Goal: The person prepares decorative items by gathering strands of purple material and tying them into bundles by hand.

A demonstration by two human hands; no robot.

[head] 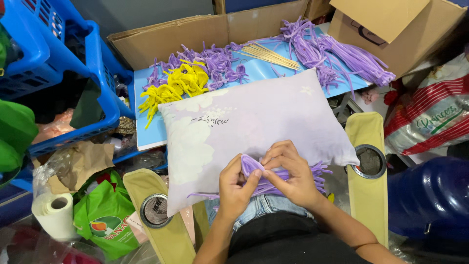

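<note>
I log: blue crate (105, 105); cardboard box (398, 29); yellow pipe cleaners (178, 85); wooden sticks (268, 55); paper roll (56, 212); green bag (105, 220); blue counter (146, 132).

Bright even light, soft shadows, sharp centre — slight wide-angle bend at edges

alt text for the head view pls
Both hands, left hand and right hand, bend purple pipe cleaners over a pale pillow on the lap. Behind lie yellow pipe cleaners and sticks.
</note>
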